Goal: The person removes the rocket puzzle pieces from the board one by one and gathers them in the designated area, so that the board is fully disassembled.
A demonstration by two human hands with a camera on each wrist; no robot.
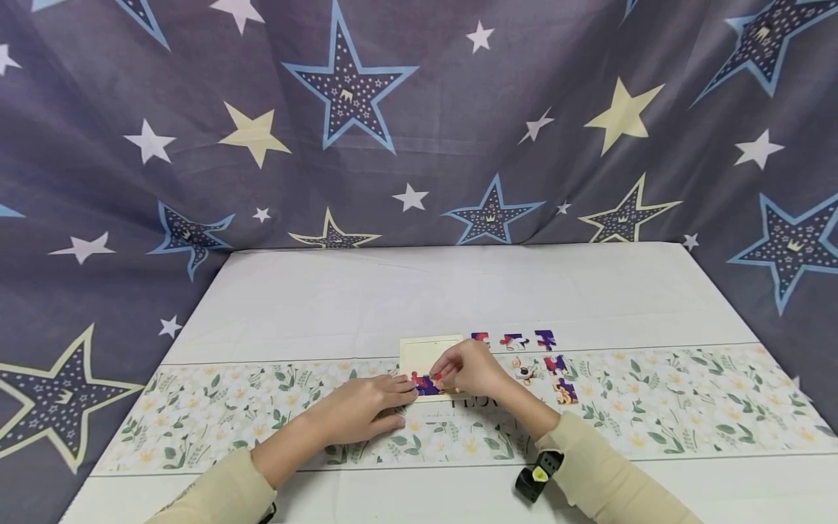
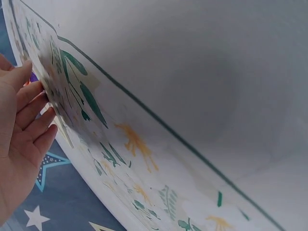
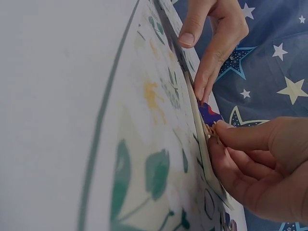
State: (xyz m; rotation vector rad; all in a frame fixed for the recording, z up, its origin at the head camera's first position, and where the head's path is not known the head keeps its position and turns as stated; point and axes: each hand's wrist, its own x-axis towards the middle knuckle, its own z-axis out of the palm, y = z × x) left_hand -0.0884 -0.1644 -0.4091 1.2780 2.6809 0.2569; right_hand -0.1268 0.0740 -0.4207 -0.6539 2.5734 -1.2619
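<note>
A shallow cream puzzle tray [image 1: 419,355] lies on the table in front of me. Along its near edge sit purple and red jigsaw pieces [image 1: 422,386]. My right hand [image 1: 474,370] pinches a jigsaw piece [image 3: 210,130] between thumb and fingers, low over the tray's near side. My left hand [image 1: 366,407] lies at the tray's left near corner with fingers extended, fingertips at the purple piece [image 3: 209,114]. In the left wrist view, the left fingers [image 2: 34,108] are fairly straight against the tray's edge.
Several loose jigsaw pieces lie right of the tray, among them a top-row piece [image 1: 545,339], one with an animal face [image 1: 524,372] and an orange-purple one [image 1: 566,391]. A floral strip [image 1: 674,400] crosses the white table [image 1: 589,291]. A star-patterned curtain [image 1: 419,145] hangs behind.
</note>
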